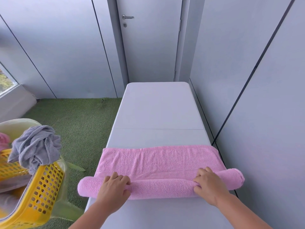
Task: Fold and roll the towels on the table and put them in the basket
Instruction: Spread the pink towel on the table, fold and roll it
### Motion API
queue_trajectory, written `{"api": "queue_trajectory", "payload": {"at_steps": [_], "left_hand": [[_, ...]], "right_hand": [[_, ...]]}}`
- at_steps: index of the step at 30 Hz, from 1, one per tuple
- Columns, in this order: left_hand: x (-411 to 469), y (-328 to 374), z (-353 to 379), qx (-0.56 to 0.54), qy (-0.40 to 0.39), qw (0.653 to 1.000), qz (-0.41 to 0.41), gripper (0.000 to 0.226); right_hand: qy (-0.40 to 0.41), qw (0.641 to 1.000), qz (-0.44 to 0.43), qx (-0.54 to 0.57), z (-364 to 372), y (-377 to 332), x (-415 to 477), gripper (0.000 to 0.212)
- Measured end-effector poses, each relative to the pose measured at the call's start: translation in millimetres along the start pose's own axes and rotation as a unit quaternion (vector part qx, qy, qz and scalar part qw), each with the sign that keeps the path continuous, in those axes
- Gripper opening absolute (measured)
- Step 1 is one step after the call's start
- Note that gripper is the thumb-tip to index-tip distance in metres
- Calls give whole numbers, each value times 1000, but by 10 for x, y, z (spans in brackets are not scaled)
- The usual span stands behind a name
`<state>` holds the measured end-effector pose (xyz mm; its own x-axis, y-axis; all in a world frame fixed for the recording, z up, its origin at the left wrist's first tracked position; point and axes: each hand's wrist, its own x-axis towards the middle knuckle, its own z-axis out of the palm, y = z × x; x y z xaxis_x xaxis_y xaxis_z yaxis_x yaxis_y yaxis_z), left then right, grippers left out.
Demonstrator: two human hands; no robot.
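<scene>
A pink towel (158,160) lies across the white table (156,109), folded into a long band. Its near edge is rolled into a thick tube that spans the table's width and overhangs both sides. My left hand (113,185) grips the roll left of centre, fingers curled over its top. My right hand (209,184) grips the roll right of centre in the same way. A yellow perforated basket (41,189) stands at the lower left, beside the table. A crumpled grey towel (36,147) hangs over its rim, and a bit of pink cloth (4,140) shows at the frame's left edge.
Green artificial turf (79,123) covers the floor left of the table. A pale translucent chair (19,124) holds the basket. Grey wall panels close in on the right of the table, and a closed door (148,38) stands beyond its far end.
</scene>
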<state>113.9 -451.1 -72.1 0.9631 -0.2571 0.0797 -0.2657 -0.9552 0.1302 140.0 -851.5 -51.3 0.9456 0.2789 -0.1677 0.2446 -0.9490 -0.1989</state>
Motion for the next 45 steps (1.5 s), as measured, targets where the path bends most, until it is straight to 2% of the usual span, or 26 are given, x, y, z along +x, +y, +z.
{"api": "queue_trajectory", "payload": {"at_steps": [3, 5, 7, 9, 10, 12, 14, 18, 21, 25, 27, 29, 31, 32, 34, 40, 43, 44, 45], "left_hand": [[32, -21, 6, 2, 26, 1000, -6, 19], [61, -10, -19, -8, 48, 998, -26, 20], [64, 7, -33, -25, 52, 998, -33, 16], [29, -5, -13, -31, 31, 999, -28, 13], [8, -22, -8, -28, 10, 999, -29, 19], [-18, -52, -8, -16, -37, 999, -22, 39], [-15, -58, -27, -4, -60, 998, -13, 46], [8, -34, -49, 13, -35, 999, -8, 26], [14, -55, -36, 12, -7, 1000, 1, 19], [70, -49, -37, -31, 45, 998, -24, 20], [76, -43, -23, -52, 47, 997, -28, 17], [50, -62, 9, -43, 23, 999, -22, 19], [27, -89, -4, -20, -32, 999, -18, 38], [24, -95, -17, -14, -53, 998, -14, 47], [32, -81, -47, -5, -70, 997, -12, 51], [61, -69, -79, 9, -19, 1000, 21, 19], [77, -90, -89, -6, -1, 1000, 16, 20], [88, -92, -96, -11, 9, 1000, 10, 22], [91, -94, -97, -15, 19, 1000, 2, 21]], "right_hand": [[42, 998, 26, 41, 38, -14, 14, 17], [77, 994, 31, 73, 51, -8, 6, 21], [73, 995, 19, 68, 41, 9, -24, 28], [35, 999, -3, 26, 37, 51, -47, 47], [11, 1000, -7, 3, 27, 65, -53, 55], [13, 1000, -5, -26, 43, 86, -50, 59], [15, 999, -2, -48, 23, 71, -19, 50], [-14, 999, -11, -41, -68, 17, 15, 11], [-13, 1000, 6, -12, -71, 4, 27, 17], [51, 998, 21, 30, 8, 31, 27, 16], [43, 999, 10, 24, 7, 37, 15, 22], [18, 1000, -1, 11, -4, 62, -8, 38], [-5, 1000, -6, -12, -6, 82, -22, 51], [8, 1000, -9, -25, 19, 86, -25, 52], [21, 999, -11, -33, 54, 91, -12, 42], [16, 999, -28, -38, -37, 10, 33, 18], [75, 997, -11, -20, 17, 37, 29, 8], [90, 996, 0, -16, 38, 45, 30, 7], [89, 996, 9, -2, 49, 43, 28, 14]]}}
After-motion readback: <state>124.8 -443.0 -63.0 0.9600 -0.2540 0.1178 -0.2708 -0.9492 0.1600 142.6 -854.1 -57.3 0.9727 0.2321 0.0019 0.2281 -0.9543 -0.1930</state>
